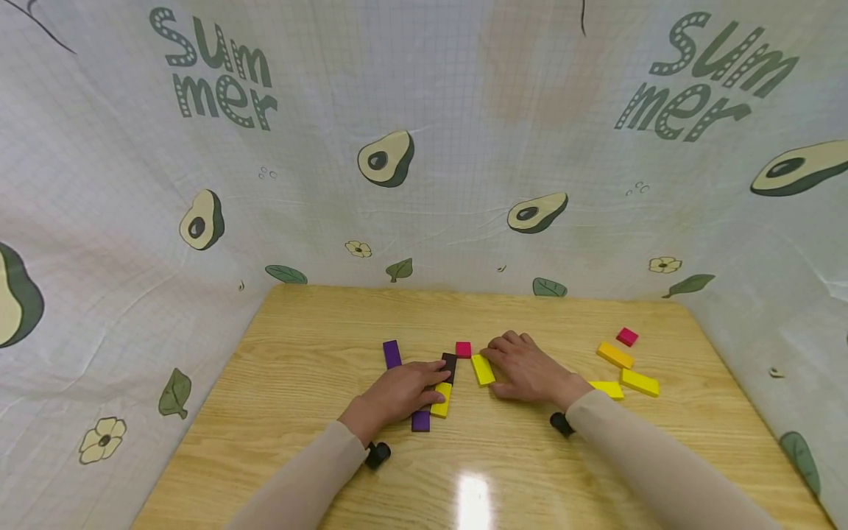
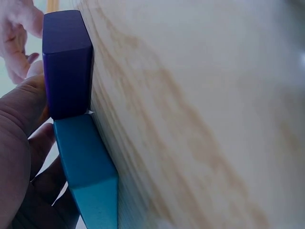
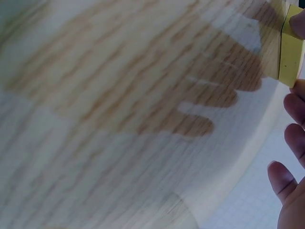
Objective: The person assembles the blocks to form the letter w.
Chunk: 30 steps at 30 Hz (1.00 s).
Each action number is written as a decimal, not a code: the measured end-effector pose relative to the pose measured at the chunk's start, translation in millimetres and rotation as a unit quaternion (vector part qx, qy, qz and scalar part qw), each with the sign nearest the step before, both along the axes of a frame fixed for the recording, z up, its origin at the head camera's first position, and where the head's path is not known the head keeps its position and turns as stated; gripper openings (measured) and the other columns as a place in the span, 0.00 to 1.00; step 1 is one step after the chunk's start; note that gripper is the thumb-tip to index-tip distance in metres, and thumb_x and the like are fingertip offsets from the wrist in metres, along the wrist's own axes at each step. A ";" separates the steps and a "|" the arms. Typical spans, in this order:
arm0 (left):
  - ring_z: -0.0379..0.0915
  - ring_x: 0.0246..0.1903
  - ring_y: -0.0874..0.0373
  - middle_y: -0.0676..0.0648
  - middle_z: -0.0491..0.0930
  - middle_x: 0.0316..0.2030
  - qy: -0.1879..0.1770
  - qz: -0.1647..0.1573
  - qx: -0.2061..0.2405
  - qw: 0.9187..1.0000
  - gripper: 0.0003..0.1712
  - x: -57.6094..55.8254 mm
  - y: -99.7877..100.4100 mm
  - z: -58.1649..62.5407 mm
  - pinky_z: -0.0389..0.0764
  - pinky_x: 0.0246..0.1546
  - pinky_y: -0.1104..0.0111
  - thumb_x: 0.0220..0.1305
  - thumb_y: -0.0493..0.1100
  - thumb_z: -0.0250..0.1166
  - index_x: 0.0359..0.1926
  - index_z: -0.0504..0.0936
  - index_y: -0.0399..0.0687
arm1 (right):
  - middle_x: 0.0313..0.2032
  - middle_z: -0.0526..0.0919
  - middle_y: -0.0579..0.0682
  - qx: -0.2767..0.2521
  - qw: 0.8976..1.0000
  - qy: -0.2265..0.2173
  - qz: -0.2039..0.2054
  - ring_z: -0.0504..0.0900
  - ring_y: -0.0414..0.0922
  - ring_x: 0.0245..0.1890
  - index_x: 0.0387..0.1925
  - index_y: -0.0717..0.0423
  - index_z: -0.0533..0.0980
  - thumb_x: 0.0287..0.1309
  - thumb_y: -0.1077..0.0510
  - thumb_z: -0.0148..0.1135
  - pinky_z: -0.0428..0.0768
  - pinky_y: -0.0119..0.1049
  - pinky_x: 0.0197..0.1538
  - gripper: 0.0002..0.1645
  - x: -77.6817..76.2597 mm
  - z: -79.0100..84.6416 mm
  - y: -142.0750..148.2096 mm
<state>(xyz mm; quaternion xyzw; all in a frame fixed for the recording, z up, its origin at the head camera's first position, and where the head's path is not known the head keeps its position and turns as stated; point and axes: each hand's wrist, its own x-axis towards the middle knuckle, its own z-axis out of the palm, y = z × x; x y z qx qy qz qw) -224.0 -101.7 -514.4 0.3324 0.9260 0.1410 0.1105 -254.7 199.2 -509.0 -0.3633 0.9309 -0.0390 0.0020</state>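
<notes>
My left grip (image 1: 400, 391) lies over a group of blocks on the wooden worktop (image 1: 298, 346), its fingers loosely extended. The fingertips rest on a black block (image 1: 449, 368); the thumb touches a near yellow block (image 1: 440, 401) set end to end with it. One purple block (image 1: 391, 353) projects beyond this grip, another purple block (image 1: 420, 422) on its near side. In the left wrist view, a teal block (image 2: 90, 162) adjoins a purple one; which of the two, I cannot tell.

My right grip (image 1: 526, 372) is clamped on a tilted yellow block (image 1: 482, 370), pinched between thumb and index finger, the remaining fingers loosely spread. This block lies on the worktop, just right of the black block and apart from it. A small red block (image 1: 463, 350) lies just beyond, between the two.

At right, well apart, lie a second red block (image 1: 626, 337), an orange block (image 1: 615, 355) and two further yellow blocks, one (image 1: 640, 382) fully visible, the other (image 1: 608, 390) partly hidden by my right wrist. Behind hangs a printed cloth (image 1: 450, 96).
</notes>
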 end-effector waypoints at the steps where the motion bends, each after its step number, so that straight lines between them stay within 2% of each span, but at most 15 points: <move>1: 0.66 0.76 0.52 0.52 0.66 0.79 -0.001 0.000 0.000 1.000 0.31 0.0 -0.1 -0.1 0.73 0.73 0.56 0.80 0.58 0.58 0.77 0.72 0.58 | 0.60 0.81 0.53 0.000 1.000 0.000 0.000 0.73 0.53 0.61 0.66 0.55 0.78 0.64 0.41 0.68 0.73 0.56 0.63 0.35 -0.2 -0.3 0.1; 14: 0.67 0.76 0.52 0.52 0.66 0.79 0.001 -0.003 -0.001 1.000 0.31 0.2 0.1 0.9 0.73 0.73 0.56 0.80 0.57 0.58 0.77 0.72 0.58 | 0.61 0.80 0.53 -0.002 1.000 -0.017 -0.006 0.73 0.53 0.62 0.67 0.55 0.77 0.65 0.42 0.67 0.73 0.57 0.64 0.35 1.0 2.7 -1.2; 21: 0.66 0.76 0.52 0.52 0.66 0.79 -0.004 -0.001 0.001 1.000 0.31 0.1 -0.3 1.2 0.73 0.73 0.56 0.80 0.58 0.58 0.78 0.71 0.58 | 0.60 0.80 0.53 -0.003 1.000 -0.006 -0.004 0.73 0.53 0.61 0.67 0.55 0.78 0.64 0.40 0.68 0.73 0.56 0.62 0.36 0.4 0.6 -0.5; 30: 0.66 0.76 0.51 0.52 0.66 0.79 -0.003 -0.002 0.005 1.000 0.31 0.5 -0.7 -0.7 0.73 0.73 0.56 0.80 0.58 0.58 0.77 0.72 0.58 | 0.63 0.79 0.52 -0.002 1.000 -0.009 -0.015 0.72 0.53 0.63 0.70 0.54 0.74 0.63 0.39 0.65 0.72 0.55 0.65 0.40 0.3 -0.4 -2.0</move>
